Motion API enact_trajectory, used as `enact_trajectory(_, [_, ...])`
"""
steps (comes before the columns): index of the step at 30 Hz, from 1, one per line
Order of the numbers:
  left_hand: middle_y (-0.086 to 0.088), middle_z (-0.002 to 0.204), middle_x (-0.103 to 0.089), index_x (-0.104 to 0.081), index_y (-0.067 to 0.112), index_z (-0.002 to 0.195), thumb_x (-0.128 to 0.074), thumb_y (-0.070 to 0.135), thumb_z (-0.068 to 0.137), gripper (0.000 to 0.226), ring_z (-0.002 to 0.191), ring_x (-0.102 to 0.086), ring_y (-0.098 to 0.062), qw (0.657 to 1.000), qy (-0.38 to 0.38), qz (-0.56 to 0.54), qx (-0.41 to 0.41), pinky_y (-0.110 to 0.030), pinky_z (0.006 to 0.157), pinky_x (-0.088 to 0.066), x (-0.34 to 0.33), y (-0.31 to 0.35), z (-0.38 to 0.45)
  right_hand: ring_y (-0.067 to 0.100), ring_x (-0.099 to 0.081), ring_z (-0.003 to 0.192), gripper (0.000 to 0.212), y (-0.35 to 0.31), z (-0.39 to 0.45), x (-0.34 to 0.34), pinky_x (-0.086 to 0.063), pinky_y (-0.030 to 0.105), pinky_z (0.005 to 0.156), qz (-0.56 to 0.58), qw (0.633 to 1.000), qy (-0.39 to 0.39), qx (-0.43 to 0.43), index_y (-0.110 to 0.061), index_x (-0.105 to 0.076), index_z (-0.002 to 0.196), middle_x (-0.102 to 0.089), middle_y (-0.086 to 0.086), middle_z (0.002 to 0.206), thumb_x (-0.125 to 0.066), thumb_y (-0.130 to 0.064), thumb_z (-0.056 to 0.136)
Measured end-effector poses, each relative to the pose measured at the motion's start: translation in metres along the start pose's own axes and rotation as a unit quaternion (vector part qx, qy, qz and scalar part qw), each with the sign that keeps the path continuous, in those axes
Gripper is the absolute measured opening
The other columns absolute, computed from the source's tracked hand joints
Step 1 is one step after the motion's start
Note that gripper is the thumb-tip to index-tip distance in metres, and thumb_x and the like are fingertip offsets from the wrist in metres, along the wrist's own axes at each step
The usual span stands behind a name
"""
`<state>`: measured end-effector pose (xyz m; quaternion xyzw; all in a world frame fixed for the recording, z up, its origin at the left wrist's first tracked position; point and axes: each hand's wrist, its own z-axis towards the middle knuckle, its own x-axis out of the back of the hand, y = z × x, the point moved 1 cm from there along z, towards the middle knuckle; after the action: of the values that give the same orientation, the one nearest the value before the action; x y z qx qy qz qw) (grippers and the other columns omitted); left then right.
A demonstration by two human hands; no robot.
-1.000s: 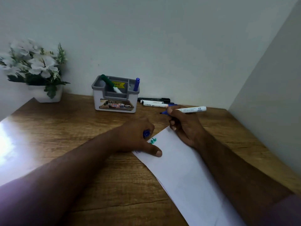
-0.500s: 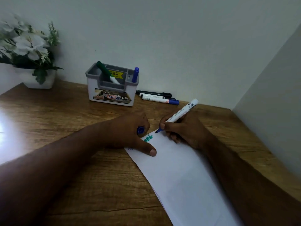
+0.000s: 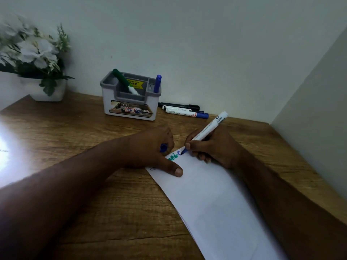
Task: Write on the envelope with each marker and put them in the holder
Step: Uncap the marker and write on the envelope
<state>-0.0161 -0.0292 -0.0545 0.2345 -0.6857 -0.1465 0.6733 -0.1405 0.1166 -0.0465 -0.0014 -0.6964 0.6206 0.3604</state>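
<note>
On the wooden desk (image 3: 93, 184), right hand (image 3: 216, 147) grips marker (image 3: 208, 128) on envelope (image 3: 216, 199); left hand (image 3: 150, 147) seemingly holds its cap (image 3: 163, 147)

White envelope (image 3: 216, 199) flat on desk, blue marker (image 3: 207, 131) tip on it, grey holder (image 3: 131, 102) holding 2 markers

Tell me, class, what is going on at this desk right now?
A person is writing on a white envelope with a blue marker held in the right hand. The left hand pins the envelope down while gripping the blue cap. A green marker and a blue one already stand in the holder; more markers lie beside it.
</note>
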Motion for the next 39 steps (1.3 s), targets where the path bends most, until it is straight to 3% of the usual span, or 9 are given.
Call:
enact_trajectory(4, [0.006, 0.102, -0.048, -0.045, 0.027, 0.061, -0.076, 0.06, 0.06, 0.046, 0.082, -0.046, -0.01, 1.0, 0.001, -0.003, -0.001, -0.028, 0.065, -0.044, 0.0003, -0.0003, -0.001, 0.011, -0.053, 0.044, 0.009, -0.0003, 0.0003, -0.001, -0.043, 0.02, 0.038, -0.002, 1.0, 0.002, 0.004, -0.004, -0.073, 0.083, -0.067, 0.009, 0.063, -0.073, -0.013, 0.083])
enact_trajectory(21, [0.005, 0.101, -0.048, -0.046, 0.024, 0.062, -0.074, 0.058, 0.063, 0.045, 0.081, -0.044, -0.008, 1.0, -0.017, 0.011, 0.003, -0.022, 0.062, -0.04, 0.0011, 0.0021, -0.0008, 0.011, -0.05, 0.04, 0.008, 0.0016, 0.0011, 0.0008, -0.041, 0.022, 0.037, 0.0, 1.0, 0.028, -0.003, -0.003, -0.072, 0.079, -0.064, 0.006, 0.056, -0.073, -0.011, 0.083])
enact_trajectory(29, [0.003, 0.095, -0.051, -0.052, 0.018, 0.065, -0.063, 0.074, 0.046, 0.06, 0.087, -0.052, -0.019, 1.0, -0.014, 0.013, 0.008, -0.038, 0.07, -0.049, 0.0015, 0.0005, -0.0012, 0.011, -0.045, 0.035, 0.013, 0.0028, 0.0014, 0.0009, -0.036, 0.02, 0.034, 0.005, 0.998, 0.055, 0.007, 0.001, -0.07, 0.078, -0.059, 0.011, 0.053, -0.072, -0.01, 0.082])
enact_trajectory(33, [0.008, 0.094, -0.05, -0.05, 0.024, 0.062, -0.062, 0.076, 0.043, 0.057, 0.085, -0.05, -0.014, 1.0, -0.015, 0.011, 0.008, -0.039, 0.072, -0.05, 0.0013, -0.0016, -0.0015, 0.013, -0.043, 0.036, 0.013, 0.0031, 0.0016, -0.0012, -0.034, 0.019, 0.035, 0.001, 0.998, 0.065, 0.015, -0.004, -0.07, 0.073, -0.058, 0.012, 0.052, -0.073, -0.013, 0.082])
enact_trajectory(39, [0.006, 0.093, -0.05, -0.047, 0.026, 0.059, -0.062, 0.076, 0.044, 0.054, 0.086, -0.051, -0.016, 1.0, -0.015, 0.011, 0.0, -0.04, 0.072, -0.05, 0.0011, -0.0013, -0.0012, 0.01, -0.043, 0.033, 0.012, 0.004, 0.0022, -0.0003, -0.035, 0.019, 0.033, 0.002, 0.997, 0.072, 0.006, 0.001, -0.07, 0.077, -0.057, 0.008, 0.049, -0.072, -0.01, 0.082])
